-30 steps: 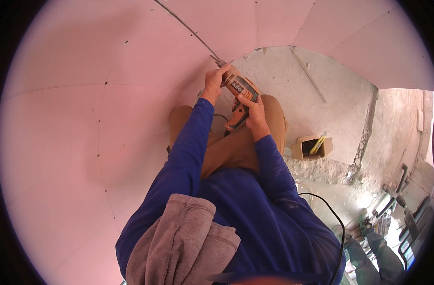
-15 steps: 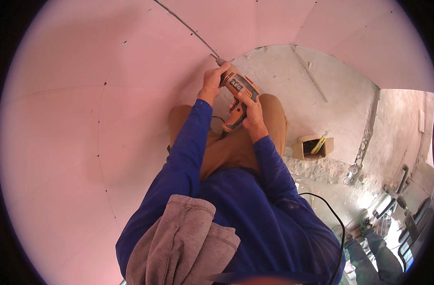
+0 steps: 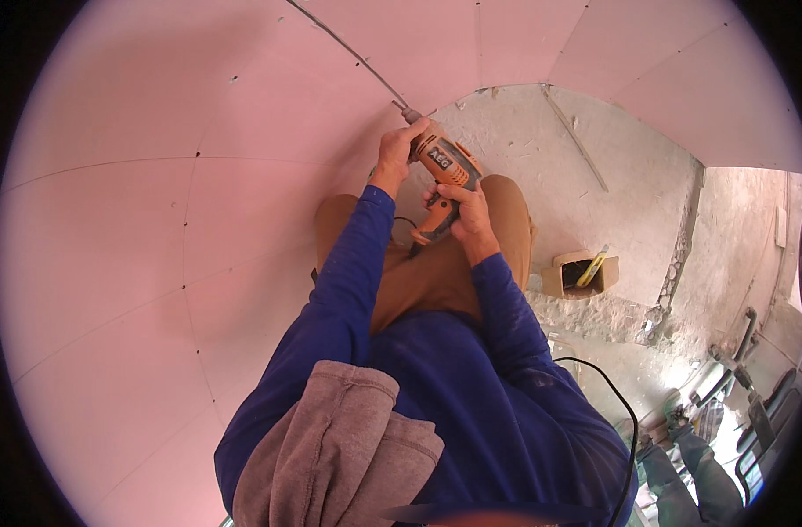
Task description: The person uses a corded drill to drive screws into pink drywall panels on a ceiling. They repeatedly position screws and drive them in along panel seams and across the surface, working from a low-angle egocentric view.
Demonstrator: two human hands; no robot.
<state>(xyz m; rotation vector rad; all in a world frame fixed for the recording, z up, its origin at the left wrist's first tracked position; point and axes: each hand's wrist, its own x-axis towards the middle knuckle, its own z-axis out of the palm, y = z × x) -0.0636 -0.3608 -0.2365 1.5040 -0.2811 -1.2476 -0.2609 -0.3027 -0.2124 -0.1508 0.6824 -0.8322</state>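
An orange and black power drill (image 3: pixel 442 164) points its bit at a seam low on the pink wall board (image 3: pixel 199 220). My right hand (image 3: pixel 464 211) grips the drill's handle. My left hand (image 3: pixel 396 147) wraps the drill's front end near the chuck, close against the board. Both sleeves are blue, and my knees in tan trousers (image 3: pixel 436 263) are bent under the drill.
Rough grey concrete floor (image 3: pixel 541 149) lies to the right. A small cardboard box (image 3: pixel 580 273) with a yellow tool stands on it. A black cable (image 3: pixel 616 404) runs along my right side. More tools lie at the lower right. Grey cloth (image 3: pixel 339 457) hangs at my chest.
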